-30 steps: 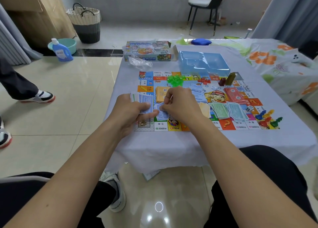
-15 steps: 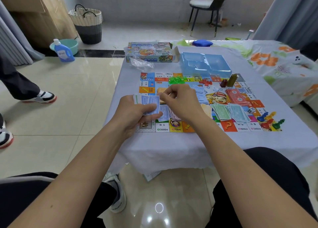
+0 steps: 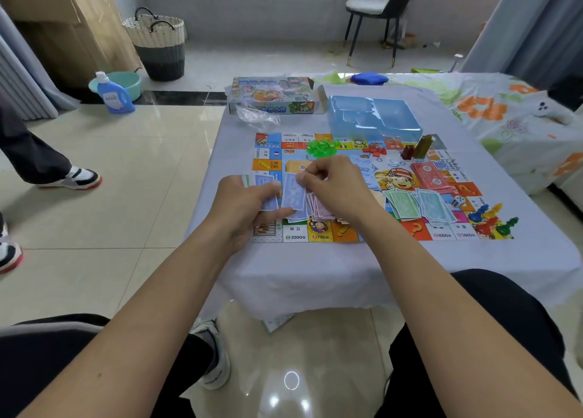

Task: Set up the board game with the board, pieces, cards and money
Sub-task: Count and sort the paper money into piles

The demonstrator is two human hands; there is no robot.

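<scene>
Blue note (image 3: 294, 193) of play money pinched at its top edge by right hand (image 3: 334, 187), thumb + fingertips closed on it, note hanging upright over near-left part of board (image 3: 441, 233). Left hand (image 3: 249, 206) just beside, to the left, fingers curled round a stack of notes (image 3: 263, 184), blue on top w/ a green edge showing at far-left of the grip. Directly under the right hand: pink notes (image 3: 321, 211) fanned on the board, touching the held note's lower edge. Right of the grip: green notes (image 3: 402, 203) + more blue notes (image 3: 435, 207), dice (image 3: 458, 201) next to them, red cards (image 3: 430, 177) beyond. Further right, at board's near corner: coloured pawns (image 3: 490, 222) in a heap. Beyond the grip: green houses (image 3: 321, 147), small red houses (image 3: 377, 151), then blue plastic tray (image 3: 375, 117) and game box (image 3: 271, 95) at far end of table (image 3: 315, 272). Well off left on floor: detergent bottle (image 3: 113, 94), another person's shoe (image 3: 75, 177)
</scene>
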